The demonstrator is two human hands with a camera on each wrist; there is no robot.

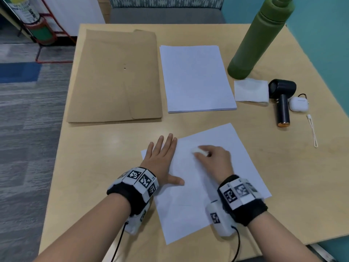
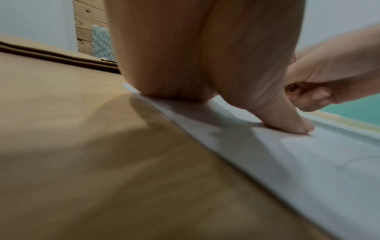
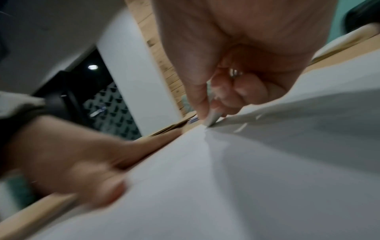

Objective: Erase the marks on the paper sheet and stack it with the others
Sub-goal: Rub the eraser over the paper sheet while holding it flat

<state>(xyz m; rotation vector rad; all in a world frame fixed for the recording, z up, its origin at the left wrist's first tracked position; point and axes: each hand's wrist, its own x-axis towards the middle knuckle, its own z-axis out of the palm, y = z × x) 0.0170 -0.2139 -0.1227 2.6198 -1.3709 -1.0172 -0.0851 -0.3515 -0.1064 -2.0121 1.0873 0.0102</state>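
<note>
Rubbing the eraser (image 1: 200, 151), pinched in the right hand (image 1: 213, 159), across the sheet (image 1: 207, 186) on the near worktop (image 1: 105, 167) could crumple it if the left hand (image 1: 160, 159), fingers straight and flat at its edge, slips.

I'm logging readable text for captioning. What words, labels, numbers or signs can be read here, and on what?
None can be read for certain.
Wristband squares: black-and-white code patterns, no words.
Extinguisher label: too blurred.
Earbud case: faint print, too small.
Sheet under the eraser: only faint marks.
</note>
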